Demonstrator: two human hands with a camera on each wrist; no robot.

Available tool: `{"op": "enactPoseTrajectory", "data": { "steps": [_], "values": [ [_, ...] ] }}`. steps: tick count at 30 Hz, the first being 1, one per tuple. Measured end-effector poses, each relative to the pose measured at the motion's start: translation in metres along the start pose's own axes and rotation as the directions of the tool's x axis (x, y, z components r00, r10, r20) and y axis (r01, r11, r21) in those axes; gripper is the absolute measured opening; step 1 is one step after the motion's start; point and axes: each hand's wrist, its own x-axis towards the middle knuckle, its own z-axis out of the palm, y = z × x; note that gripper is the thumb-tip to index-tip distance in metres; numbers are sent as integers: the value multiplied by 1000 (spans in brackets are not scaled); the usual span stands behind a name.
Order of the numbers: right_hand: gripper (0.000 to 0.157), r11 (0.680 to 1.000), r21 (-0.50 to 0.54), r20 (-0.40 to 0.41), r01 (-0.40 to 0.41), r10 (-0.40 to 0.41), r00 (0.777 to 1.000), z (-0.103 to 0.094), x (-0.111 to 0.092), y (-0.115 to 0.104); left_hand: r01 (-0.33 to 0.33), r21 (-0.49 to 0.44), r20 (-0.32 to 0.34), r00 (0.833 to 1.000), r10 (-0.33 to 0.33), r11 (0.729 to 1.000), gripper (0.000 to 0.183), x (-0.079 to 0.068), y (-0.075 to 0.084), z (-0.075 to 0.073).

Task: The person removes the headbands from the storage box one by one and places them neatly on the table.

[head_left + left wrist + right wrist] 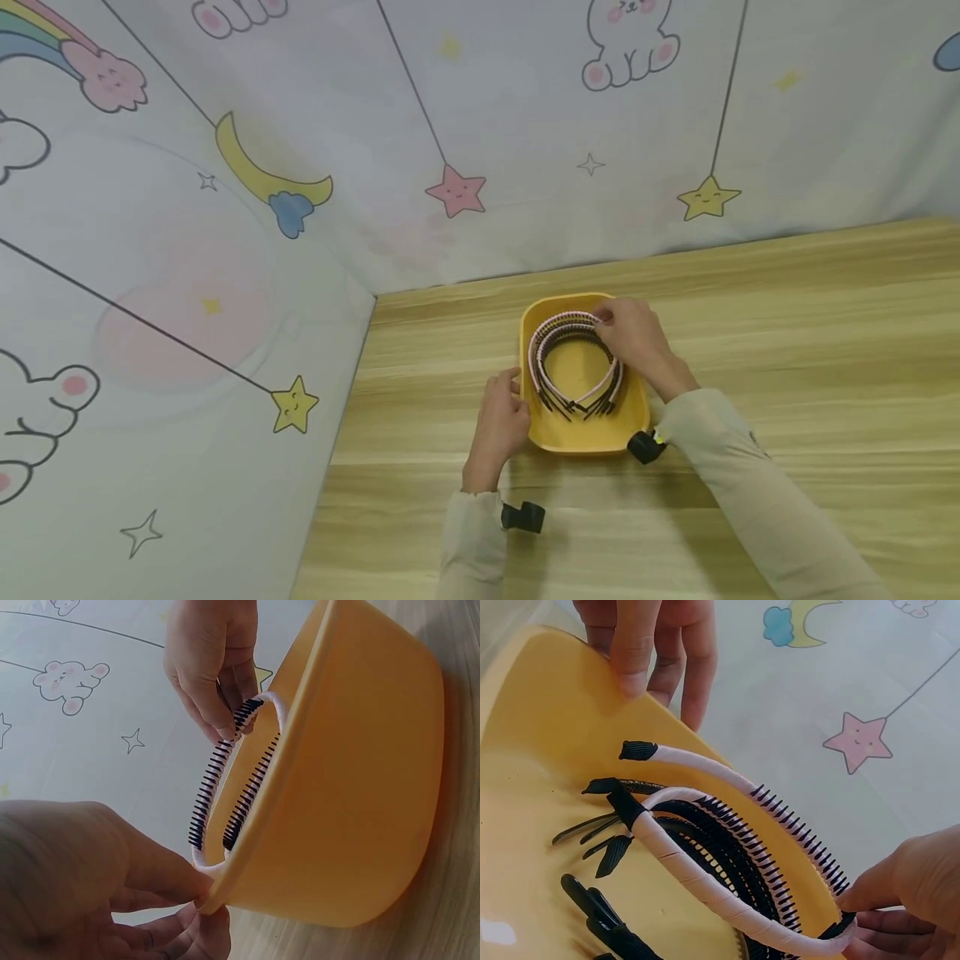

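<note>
A yellow plastic basin [581, 442] holds several toothed headbands, some black and some pale pink. My right hand [636, 335] reaches over its far right side and pinches a pale pink headband [720, 904] at its curved top. Black comb teeth line this band, and its tips are wrapped in black. In the left wrist view, the pink headband [212, 784] stands up past the rim. Black headbands [759, 889] and another pink one lie under it. My left hand [501, 421] grips the basin's left rim, thumb on one side and fingers on the other.
The basin stands on a wood-grain table [787, 350]. White cloth walls [525, 108] with cartoon stars and bears rise behind and to the left, meeting in a corner. Small black devices [525, 517] sit at both wrists.
</note>
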Motion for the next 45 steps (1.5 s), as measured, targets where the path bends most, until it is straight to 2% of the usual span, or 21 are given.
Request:
{"op": "enactPoseTrajectory", "data": {
  "steps": [30,37,45],
  "values": [
    [26,999,26,-51,21,-20,999,-9,-4,-10,-2,4,-5,1000,2,1000,48,2,1,1],
    [26,999,46,-94,19,-15,995,-9,-3,-8,-25,12,-25,999,25,1000,47,2,1,2],
    [25,999,44,-97,26,-22,995,-9,-2,-3,-4,20,-15,1000,4,1000,47,0,1,2]
  ]
}}
